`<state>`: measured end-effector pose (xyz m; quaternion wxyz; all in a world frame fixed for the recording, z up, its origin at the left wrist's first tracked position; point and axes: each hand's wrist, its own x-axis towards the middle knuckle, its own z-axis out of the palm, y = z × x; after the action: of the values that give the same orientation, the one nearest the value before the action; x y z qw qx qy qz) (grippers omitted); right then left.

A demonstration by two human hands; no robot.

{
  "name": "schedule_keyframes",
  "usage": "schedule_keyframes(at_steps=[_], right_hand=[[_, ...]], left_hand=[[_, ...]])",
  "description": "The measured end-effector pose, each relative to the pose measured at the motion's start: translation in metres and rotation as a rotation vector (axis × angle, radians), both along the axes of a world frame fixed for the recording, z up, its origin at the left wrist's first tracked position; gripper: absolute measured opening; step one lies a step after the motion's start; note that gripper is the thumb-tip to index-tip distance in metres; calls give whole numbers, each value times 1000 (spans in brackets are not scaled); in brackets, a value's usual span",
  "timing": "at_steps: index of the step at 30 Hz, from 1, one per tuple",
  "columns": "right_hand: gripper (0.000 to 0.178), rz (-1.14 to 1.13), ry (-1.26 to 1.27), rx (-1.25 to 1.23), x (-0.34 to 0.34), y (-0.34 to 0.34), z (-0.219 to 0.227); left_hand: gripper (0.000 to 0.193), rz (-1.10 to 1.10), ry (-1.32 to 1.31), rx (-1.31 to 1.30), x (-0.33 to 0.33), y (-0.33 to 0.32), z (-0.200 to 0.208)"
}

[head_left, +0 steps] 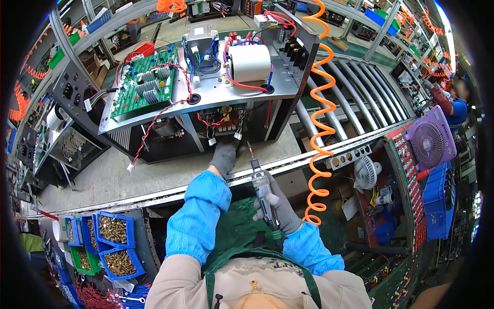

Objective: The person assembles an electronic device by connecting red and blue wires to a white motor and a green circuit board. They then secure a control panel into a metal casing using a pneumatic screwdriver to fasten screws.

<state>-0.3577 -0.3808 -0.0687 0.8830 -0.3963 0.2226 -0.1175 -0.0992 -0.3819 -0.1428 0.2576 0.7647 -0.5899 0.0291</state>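
Note:
My right hand point(286, 207), in a grey glove, is wrapped round a power screwdriver point(262, 186). Its thin bit points up toward the lower opening of a large metal machine chassis point(216, 110). My left hand point(224, 157), also gloved, reaches to the front of that opening, just left of the bit; its fingertips are lost in the dark there. White connectors on red wires hang close above it. On the chassis top are a green circuit board point(144, 88), a transformer point(199, 42) and a white cylinder point(249, 63) with thick red and blue wires.
An orange coiled hose point(323, 116) hangs right of the chassis, before a roller conveyor point(355, 95). Blue bins point(116, 229) of brass fasteners stand at lower left. A second open chassis point(69, 139) is at left. A purple fan point(430, 138) and a co-worker point(455, 109) are at far right.

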Motion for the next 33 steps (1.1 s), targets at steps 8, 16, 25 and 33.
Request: schedule_keyframes(at_steps=[8, 16, 25, 33], right_hand=[[81, -25, 46, -118, -4, -2, -2], [85, -4, 99, -135, -11, -2, 4], [85, 34, 126, -214, -7, -2, 10], [89, 107, 56, 3, -19, -8, 13]], left_hand=[[18, -156, 971, -147, 8, 5, -17], [14, 119, 2386, -383, -13, 2, 36], [13, 363, 1982, -334, -18, -3, 38], [46, 143, 1255, 147, 9, 8, 38]])
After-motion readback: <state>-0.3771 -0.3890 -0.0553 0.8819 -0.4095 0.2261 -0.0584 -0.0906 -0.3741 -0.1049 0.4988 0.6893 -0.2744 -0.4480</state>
